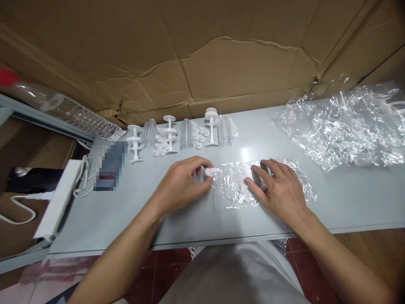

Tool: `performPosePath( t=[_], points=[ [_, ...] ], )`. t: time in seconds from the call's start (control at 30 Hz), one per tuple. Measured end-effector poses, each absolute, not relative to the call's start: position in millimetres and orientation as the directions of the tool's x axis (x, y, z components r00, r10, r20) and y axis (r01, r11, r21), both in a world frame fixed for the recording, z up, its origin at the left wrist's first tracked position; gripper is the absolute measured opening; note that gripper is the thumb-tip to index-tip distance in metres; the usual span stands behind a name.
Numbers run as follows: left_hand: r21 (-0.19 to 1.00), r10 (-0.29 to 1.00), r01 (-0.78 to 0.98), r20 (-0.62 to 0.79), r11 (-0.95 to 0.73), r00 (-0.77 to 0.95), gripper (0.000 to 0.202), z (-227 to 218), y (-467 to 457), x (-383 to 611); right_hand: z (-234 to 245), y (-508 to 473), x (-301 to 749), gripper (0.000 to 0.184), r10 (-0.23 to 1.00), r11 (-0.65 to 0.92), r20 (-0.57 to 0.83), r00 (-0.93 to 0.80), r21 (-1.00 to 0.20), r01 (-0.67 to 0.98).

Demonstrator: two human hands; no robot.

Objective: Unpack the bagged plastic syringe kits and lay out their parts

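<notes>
My left hand (186, 182) pinches a small white plastic part (210, 172) between thumb and fingertips, at the left end of a clear plastic bag (232, 200). With fingers spread, my right hand (278, 190) rests on that bag. A few small white pieces (243, 191) show in or under the film beside my right thumb; which of the two I cannot tell. Behind the hands stand white tiered plastic stands (135, 143), clear ribbed cylinders (186, 134) and a cluster of small white round caps (200, 136).
Crumpled clear plastic film (354, 126) covers the right back of the grey table (126, 219). A tall cardboard sheet (221, 71) borders the back. At left are a large red-capped clear bottle (63, 107), a blurred dark object (110, 165) and a white power strip (58, 200) with cables.
</notes>
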State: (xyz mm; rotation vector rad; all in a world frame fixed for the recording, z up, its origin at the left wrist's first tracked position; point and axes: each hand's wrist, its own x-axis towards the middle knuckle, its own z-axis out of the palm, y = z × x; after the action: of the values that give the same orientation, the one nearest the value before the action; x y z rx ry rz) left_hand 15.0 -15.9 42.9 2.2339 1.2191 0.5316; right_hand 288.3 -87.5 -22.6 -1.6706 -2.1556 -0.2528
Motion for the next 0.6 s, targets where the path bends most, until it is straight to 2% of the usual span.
performPosePath(
  t=[0.2, 0.27, 0.4, 0.6],
  points=[
    [0.570, 0.784, 0.556, 0.304, -0.605, 0.541, 0.022, 82.8, 41.6, 44.5, -2.6, -86.5, 291.6, 0.039, 0.878, 0.278, 0.426, -0.219, -0.082, 0.957],
    [0.590, 0.761, 0.521, 0.281, -0.617, 0.584, 0.029, 85.5, 65.8, 70.4, 6.3, -82.8, 294.7, 0.038, 0.871, 0.289, 0.438, -0.221, -0.094, 0.953],
    [0.585, 0.730, 0.520, 0.194, -0.622, 0.655, 0.020, 76.2, 113.8, 116.0, 21.4, -69.6, 299.4, 0.037, 0.885, 0.257, 0.429, -0.181, -0.126, 0.958],
    [0.350, 0.707, 0.663, -0.003, -0.661, 0.707, 0.011, 52.4, 151.9, 143.0, 26.7, -57.4, 299.8, 0.036, 0.932, 0.224, 0.327, -0.158, -0.175, 0.959]
  ],
)
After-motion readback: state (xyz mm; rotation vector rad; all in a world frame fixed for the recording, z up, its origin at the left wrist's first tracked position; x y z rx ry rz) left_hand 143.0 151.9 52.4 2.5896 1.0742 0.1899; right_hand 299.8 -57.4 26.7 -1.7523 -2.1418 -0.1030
